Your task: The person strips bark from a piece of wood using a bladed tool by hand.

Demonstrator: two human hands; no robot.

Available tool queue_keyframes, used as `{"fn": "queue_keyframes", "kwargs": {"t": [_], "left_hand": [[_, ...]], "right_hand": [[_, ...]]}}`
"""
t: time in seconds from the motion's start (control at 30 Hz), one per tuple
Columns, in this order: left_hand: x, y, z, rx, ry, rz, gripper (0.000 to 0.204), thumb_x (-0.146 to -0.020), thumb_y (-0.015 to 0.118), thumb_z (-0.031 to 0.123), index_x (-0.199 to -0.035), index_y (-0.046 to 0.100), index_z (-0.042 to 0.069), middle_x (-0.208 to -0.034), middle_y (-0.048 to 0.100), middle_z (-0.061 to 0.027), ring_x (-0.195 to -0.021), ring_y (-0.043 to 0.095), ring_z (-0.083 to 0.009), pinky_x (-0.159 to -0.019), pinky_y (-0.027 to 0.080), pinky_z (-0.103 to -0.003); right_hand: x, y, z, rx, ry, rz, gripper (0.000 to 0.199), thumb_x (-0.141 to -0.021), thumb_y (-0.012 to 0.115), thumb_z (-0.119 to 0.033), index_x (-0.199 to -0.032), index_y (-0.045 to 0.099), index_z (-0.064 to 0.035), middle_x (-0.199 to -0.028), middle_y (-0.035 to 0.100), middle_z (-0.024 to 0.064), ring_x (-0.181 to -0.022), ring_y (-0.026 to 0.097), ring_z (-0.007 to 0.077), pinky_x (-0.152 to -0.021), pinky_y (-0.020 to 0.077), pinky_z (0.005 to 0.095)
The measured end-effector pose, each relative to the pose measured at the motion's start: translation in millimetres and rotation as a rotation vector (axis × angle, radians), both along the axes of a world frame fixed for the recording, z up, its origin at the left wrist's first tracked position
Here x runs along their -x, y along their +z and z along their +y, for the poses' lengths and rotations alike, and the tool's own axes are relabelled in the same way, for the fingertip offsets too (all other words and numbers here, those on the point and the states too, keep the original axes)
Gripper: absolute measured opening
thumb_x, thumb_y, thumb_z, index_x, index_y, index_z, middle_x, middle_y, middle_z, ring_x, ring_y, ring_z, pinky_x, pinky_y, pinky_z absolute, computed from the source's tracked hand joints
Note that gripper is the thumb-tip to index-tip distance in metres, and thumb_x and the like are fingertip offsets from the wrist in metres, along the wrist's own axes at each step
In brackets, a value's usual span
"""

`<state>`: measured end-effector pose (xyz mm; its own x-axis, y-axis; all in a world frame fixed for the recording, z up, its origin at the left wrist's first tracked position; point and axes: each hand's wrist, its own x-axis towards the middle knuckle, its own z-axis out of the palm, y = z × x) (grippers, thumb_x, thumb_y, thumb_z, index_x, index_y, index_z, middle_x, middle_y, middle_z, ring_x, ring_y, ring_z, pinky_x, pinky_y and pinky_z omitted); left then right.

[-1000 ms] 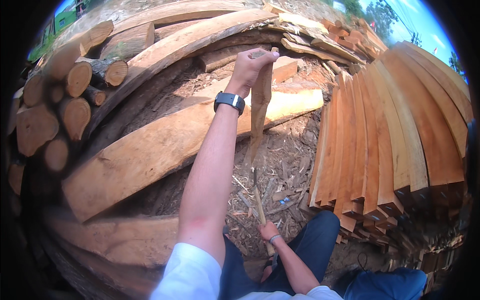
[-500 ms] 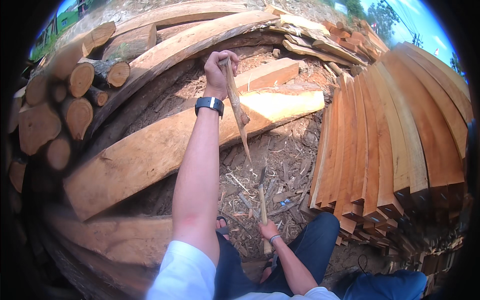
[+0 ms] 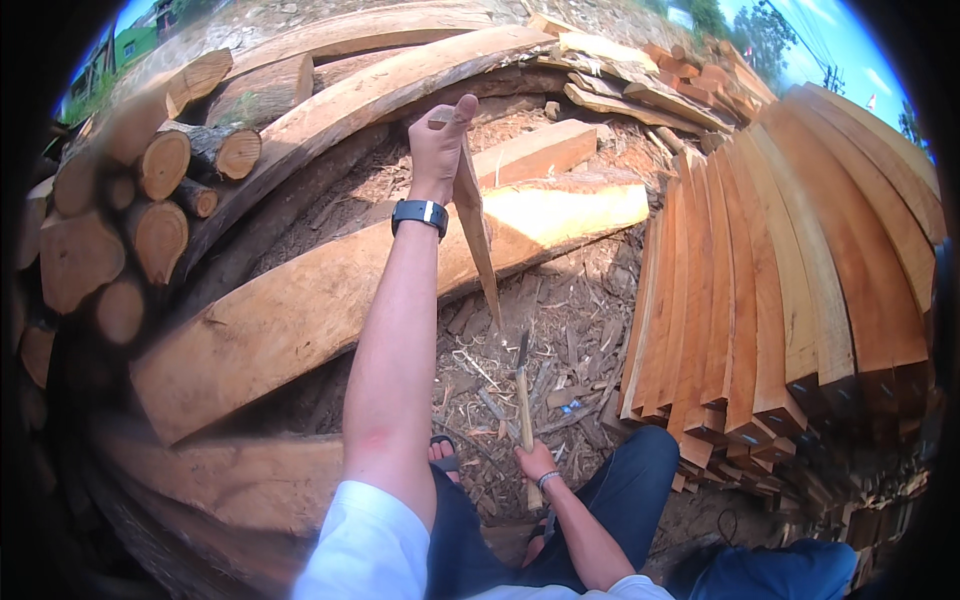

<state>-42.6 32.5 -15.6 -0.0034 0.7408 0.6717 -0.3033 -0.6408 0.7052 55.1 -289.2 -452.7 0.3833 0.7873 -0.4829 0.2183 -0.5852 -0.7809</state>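
My left hand (image 3: 440, 150) is raised out in front, closed round the thick upper end of a wooden stake (image 3: 474, 220). The stake slants down and tapers to a point just above the chip-strewn ground. Low down at centre right, my right hand (image 3: 537, 460) grips the pale wooden handle of a tool (image 3: 524, 405). A narrow dark end tops this handle, close to the stake's tip but seemingly apart from it; its exact kind I cannot make out.
Behind the stake lies a thick sawn slab (image 3: 260, 310). Cut logs (image 3: 160, 225) are piled at left, and stacked reddish boards (image 3: 740, 290) fill the right. Wood chips (image 3: 560, 350) litter the ground. Blue fabric (image 3: 775, 570) shows at lower right.
The stake has turned in my left hand, so a smoother face shows and the knot is out of sight. My left thumb now points up. The right hand and tool stay nearly still.
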Motion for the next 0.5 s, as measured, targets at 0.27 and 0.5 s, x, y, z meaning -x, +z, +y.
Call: {"fn": "queue_keyframes", "kwargs": {"t": [0.27, 0.5], "left_hand": [[-12, 0, -5, -0.074, 0.666, 0.129, 0.071, -0.077, 0.064, 0.069, -0.111, 0.057, 0.007, -0.100, 0.066, -0.0169, -0.091, 0.063, -0.0360, -0.077, 0.050, -0.045], [-14, -2, -6, -0.079, 0.559, 0.124, 0.056, -0.079, 0.075, 0.042, -0.119, 0.062, 0.004, -0.095, 0.069, -0.0135, -0.081, 0.065, -0.0235, -0.077, 0.051, -0.037]], "right_hand": [[3, 7, 0, -0.030, -0.046, 0.137, 0.019, -0.091, 0.059, -0.016, -0.092, 0.050, 0.0002, -0.059, 0.053, 0.0054, -0.042, 0.051, 0.0151, -0.036, 0.0437, 0.0324], [5, 7, 0, -0.025, -0.051, 0.125, 0.019, -0.091, 0.059, -0.016, -0.090, 0.049, -0.0004, -0.056, 0.052, 0.0048, -0.040, 0.050, 0.0151, -0.034, 0.0416, 0.0321]]}}
